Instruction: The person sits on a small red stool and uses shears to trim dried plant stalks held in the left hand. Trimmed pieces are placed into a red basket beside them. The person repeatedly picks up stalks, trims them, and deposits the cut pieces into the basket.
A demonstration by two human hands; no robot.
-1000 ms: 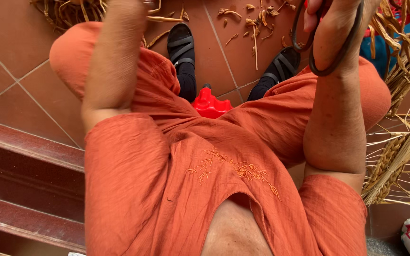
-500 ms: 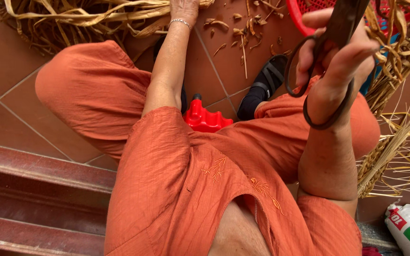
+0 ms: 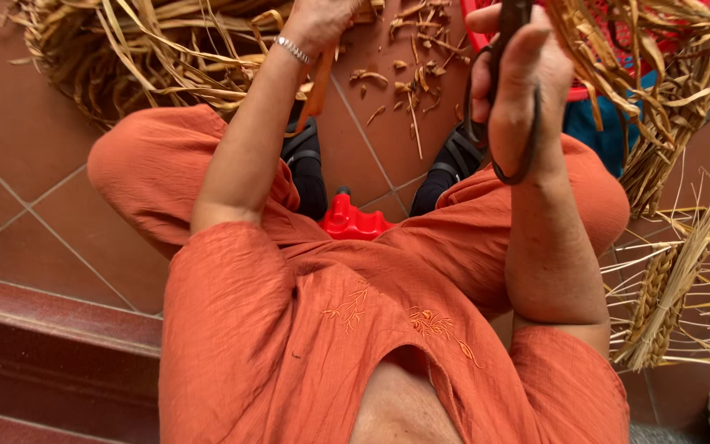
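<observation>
My right hand (image 3: 513,78) is raised at the top right, its fingers through the dark loop handles of a pair of scissors (image 3: 509,99) that point up out of view. My left hand (image 3: 322,20), with a silver bracelet at the wrist, reaches forward to the top edge and closes on a strip of dried straw (image 3: 320,82) that hangs down from it. A big pile of dried straw leaves (image 3: 149,57) lies on the tiled floor just left of that hand. I sit in orange clothes on a low red stool (image 3: 353,220).
Short straw clippings (image 3: 408,74) are scattered on the terracotta tiles between my black shoes. A red basket (image 3: 593,49) and more straw stand at the top right, a woven straw piece (image 3: 667,288) at the right, a red step (image 3: 51,345) at the lower left.
The view has tilted forward, so both hands sit lower in frame. My left hand has reached into the straw pile and now holds a strip; the right still holds the scissors.
</observation>
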